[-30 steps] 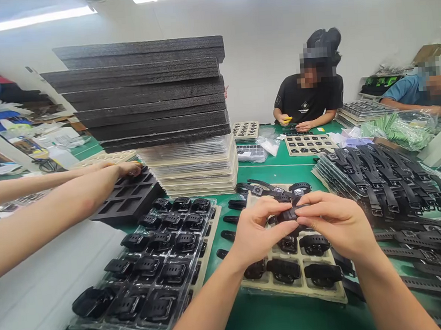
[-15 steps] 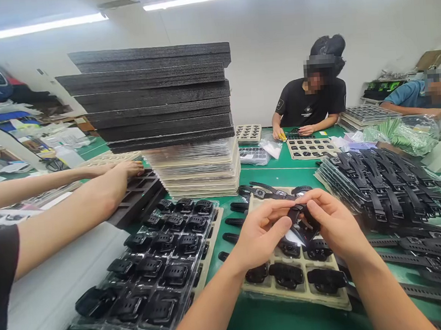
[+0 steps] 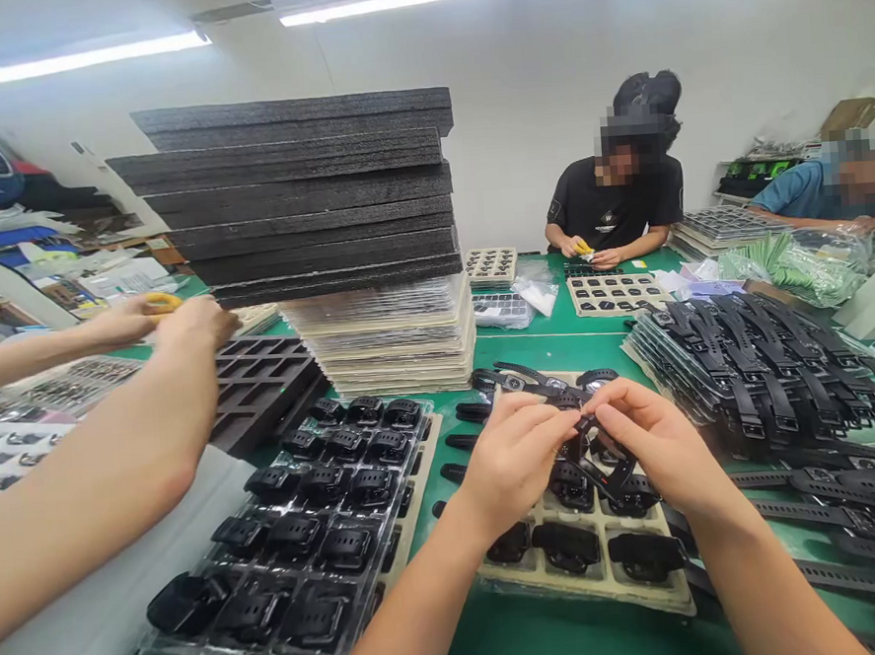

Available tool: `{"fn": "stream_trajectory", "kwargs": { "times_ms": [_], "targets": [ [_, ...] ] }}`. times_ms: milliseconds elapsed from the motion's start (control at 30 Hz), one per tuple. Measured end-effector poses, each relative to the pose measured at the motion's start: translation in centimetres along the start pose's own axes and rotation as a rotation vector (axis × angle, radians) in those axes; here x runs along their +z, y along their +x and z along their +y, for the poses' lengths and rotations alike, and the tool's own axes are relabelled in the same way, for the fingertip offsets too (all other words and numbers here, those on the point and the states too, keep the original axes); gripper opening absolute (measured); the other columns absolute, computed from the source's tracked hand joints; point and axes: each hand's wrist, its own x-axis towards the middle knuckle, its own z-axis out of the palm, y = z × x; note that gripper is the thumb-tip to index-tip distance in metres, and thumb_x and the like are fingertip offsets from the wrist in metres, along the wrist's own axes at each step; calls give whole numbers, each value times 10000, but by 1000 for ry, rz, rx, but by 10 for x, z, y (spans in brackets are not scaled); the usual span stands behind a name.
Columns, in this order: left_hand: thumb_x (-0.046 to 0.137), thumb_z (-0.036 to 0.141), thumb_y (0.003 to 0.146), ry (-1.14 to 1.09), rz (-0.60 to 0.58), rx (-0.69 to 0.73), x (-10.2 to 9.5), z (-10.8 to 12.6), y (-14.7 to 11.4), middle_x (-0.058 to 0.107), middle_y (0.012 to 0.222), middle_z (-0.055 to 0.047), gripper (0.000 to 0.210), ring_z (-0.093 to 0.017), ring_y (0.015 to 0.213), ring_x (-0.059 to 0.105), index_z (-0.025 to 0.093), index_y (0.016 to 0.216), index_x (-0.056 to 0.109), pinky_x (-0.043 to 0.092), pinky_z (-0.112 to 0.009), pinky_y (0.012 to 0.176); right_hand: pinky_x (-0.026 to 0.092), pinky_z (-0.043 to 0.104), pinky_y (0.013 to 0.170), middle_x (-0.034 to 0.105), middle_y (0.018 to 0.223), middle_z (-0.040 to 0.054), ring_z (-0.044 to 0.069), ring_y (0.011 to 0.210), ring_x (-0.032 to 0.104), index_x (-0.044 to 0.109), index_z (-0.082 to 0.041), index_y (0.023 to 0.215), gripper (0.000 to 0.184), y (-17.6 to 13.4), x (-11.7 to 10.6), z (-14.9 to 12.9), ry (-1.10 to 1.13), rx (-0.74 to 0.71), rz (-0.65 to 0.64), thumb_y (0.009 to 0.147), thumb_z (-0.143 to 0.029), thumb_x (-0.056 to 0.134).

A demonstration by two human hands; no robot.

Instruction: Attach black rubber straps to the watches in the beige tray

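Between my two hands is a black smartwatch [image 3: 601,468], its strap bent into a loop above a cream tray [image 3: 573,601]. My left hand [image 3: 515,451] pinches the strap near its upper end with thumb and fingertips. From the other side my right hand [image 3: 641,434] closes on the same strap, and the fingertips of both hands nearly meet. Several black watches [image 3: 567,545] sit in the tray's compartments below. The strap's exact fastening point is hidden by my fingers.
Left of the tray lies a clear tray of watches [image 3: 347,548]. A tall stack of black foam sheets [image 3: 328,225] stands behind it. A co-worker's arms [image 3: 138,405] reach in from the left over a foam tray [image 3: 263,378]. Watches with straps [image 3: 773,366] are piled right.
My left fingers have shifted from a looser hold to a pinch on the strap, and the watch has turned. The co-worker's arms at left have drawn back, one hand now with something yellow.
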Motion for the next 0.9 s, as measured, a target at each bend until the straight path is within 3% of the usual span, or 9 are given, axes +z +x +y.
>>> {"fn": "stream_trajectory", "kwargs": {
  "times_ms": [133, 300, 467, 733, 900],
  "targets": [
    [615, 42, 930, 282, -15, 145, 1, 2, -2, 784, 972, -116, 329, -251, 906, 682, 162, 1224, 703, 595, -392, 799, 434, 282, 694, 602, 830, -4, 173, 760, 534, 650, -233, 905, 191, -1, 5, -5, -116, -40, 62, 993, -402, 631],
    [620, 33, 932, 435, -42, 210, 3, 8, 1, 743, 816, -85, 167, -226, 777, 681, 136, 1038, 698, 619, -386, 742, 444, 282, 677, 586, 817, -9, 170, 744, 530, 604, -239, 892, 163, -4, 8, -7, -199, -52, 72, 998, -363, 605],
    [591, 22, 946, 370, -29, 297, 3, 10, 3, 748, 832, -98, 125, -207, 750, 679, 105, 1023, 645, 632, -379, 681, 523, 312, 820, 704, 1069, 27, 211, 951, 652, 629, -250, 972, 144, -6, 6, -10, -178, 3, -40, 889, -297, 737],
    [641, 2, 904, 339, -47, 281, 7, 9, -4, 703, 761, -75, 98, -190, 683, 642, 98, 920, 650, 609, -373, 644, 544, 267, 815, 806, 955, -38, 182, 873, 724, 792, -296, 951, 89, -6, -1, -24, -370, -58, -110, 899, -274, 724],
    [654, -18, 875, 321, -10, 284, 6, 12, -1, 699, 750, -86, 107, -206, 719, 637, 78, 920, 667, 608, -368, 642, 566, 235, 776, 818, 889, -41, 172, 821, 746, 818, -288, 893, 106, -8, 1, -26, -331, -83, -74, 863, -225, 738]
  ]
}}
